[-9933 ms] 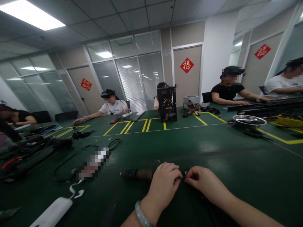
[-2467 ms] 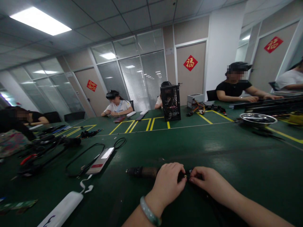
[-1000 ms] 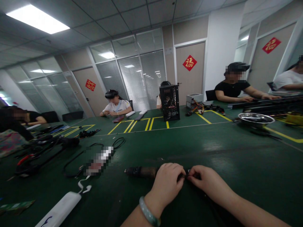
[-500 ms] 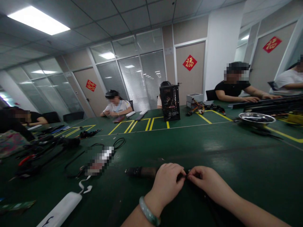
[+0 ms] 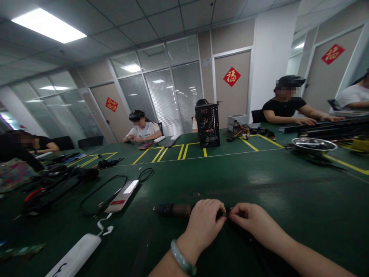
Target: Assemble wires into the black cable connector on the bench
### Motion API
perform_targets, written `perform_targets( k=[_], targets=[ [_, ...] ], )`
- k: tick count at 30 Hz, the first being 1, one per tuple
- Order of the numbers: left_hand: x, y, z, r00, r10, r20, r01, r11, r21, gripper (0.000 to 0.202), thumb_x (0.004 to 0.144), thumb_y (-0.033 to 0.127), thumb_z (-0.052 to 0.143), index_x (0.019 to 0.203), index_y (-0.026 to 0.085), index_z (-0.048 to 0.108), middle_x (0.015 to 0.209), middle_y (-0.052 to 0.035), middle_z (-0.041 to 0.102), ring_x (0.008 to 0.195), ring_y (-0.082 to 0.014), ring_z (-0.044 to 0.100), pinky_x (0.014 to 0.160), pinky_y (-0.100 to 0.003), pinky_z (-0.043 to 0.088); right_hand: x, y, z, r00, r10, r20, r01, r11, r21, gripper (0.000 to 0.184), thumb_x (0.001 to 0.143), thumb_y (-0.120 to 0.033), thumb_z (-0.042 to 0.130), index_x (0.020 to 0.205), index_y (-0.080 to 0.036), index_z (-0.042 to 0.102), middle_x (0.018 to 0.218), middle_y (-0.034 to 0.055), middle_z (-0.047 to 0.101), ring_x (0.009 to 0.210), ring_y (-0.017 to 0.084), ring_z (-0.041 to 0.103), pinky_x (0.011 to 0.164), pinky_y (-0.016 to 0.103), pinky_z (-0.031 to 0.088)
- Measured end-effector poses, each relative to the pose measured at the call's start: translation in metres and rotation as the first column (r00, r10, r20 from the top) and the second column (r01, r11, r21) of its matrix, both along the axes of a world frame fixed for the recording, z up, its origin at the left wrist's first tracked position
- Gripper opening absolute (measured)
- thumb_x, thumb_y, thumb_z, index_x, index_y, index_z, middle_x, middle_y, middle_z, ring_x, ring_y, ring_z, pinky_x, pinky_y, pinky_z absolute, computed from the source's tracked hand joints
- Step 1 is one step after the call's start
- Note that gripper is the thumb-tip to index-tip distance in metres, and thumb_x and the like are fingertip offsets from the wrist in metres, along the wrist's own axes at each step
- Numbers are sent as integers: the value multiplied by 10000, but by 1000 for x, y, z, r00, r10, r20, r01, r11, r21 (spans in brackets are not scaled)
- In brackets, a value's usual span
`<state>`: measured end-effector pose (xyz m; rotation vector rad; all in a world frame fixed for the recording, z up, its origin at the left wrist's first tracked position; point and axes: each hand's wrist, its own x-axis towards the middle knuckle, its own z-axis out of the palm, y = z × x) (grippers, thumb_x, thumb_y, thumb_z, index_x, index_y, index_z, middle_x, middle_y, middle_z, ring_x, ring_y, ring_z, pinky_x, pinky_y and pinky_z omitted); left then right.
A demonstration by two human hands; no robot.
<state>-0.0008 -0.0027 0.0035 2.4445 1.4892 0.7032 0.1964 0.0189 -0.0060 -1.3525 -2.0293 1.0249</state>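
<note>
A dark, brownish cylindrical tool (image 5: 173,210) lies flat on the green table (image 5: 259,184), its tip pointing left. My left hand (image 5: 203,225), with a green bangle on the wrist, is curled shut over the tool's right end. My right hand (image 5: 253,223) touches it fingertip to fingertip and pinches a small dark part at that same end; I cannot make out what the part is. A black cable trails from under my right hand toward me.
A phone (image 5: 122,196) with a looped black cable (image 5: 98,192) and a white power bank (image 5: 76,257) lie to the left. A black computer case (image 5: 208,125) stands mid-table, a metal bowl (image 5: 314,145) at right. Several people sit round the table.
Both hands stay clasped at the tool's right end with only small finger shifts. The view sways slightly; nothing on the table has moved.
</note>
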Motion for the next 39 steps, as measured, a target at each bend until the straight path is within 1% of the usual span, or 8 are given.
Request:
perform_targets(
  k=[7,11,15,21,24,31,35,39],
  targets=[
    [0,0,-1,999,-41,19,40,999,11,165,821,156,668,944,247,605,1056,35,647,990,-185,577,917,-351,399,1,1,-3,1000,9,27,-10,1000,30,171,848,-314,567,802,-213,696,782,-5,725,735,177,664,637,224,438],
    [0,-1,1,999,-14,46,13,1000,14,192,799,212,707,955,237,598,1080,13,646,1003,-205,577,929,-372,402,1,2,-4,999,11,43,-12,1000,18,170,853,-314,564,806,-210,690,793,-6,728,734,175,665,638,221,440],
    [0,-2,3,999,-27,26,26,1000,4,135,823,169,668,919,237,601,1110,15,641,1025,-203,575,937,-384,405,1,1,-2,999,13,43,-14,1000,17,180,856,-325,562,820,-208,693,815,4,729,759,184,664,645,223,445],
    [1,-2,5,1000,-22,13,22,1000,12,182,814,182,680,966,238,597,1120,4,637,1051,-207,568,959,-390,398,1,2,-3,1000,11,24,-12,999,30,162,845,-308,571,792,-211,690,779,-6,722,724,179,661,630,229,436],
    [1,-3,5,1000,-17,21,16,1000,21,156,809,201,690,932,232,599,1100,1,642,1046,-207,569,963,-387,396,2,3,-5,1000,13,20,-14,999,29,159,843,-308,574,799,-211,691,786,-4,724,727,181,664,630,232,435],
    [1,0,0,999,-23,38,23,999,26,160,818,143,658,932,243,606,1146,14,629,1090,-195,554,975,-380,395,3,5,-8,1000,8,24,-9,999,45,165,845,-321,580,793,-216,697,768,-13,717,717,175,657,625,227,429],
    [2,3,-4,999,13,31,-15,999,44,178,813,144,656,951,236,592,1133,1,629,1070,-206,562,977,-391,400,1,7,-9,999,-11,36,8,997,78,175,851,-325,575,795,-219,702,776,-10,720,720,179,656,631,233,426],
    [4,4,-4,998,51,-21,-50,998,46,138,831,183,640,953,220,588,1100,-22,630,1036,-224,572,957,-402,416,0,11,-11,999,-23,37,18,993,116,189,853,-334,574,788,-216,707,793,0,725,742,187,658,663,242,436]
  ],
)
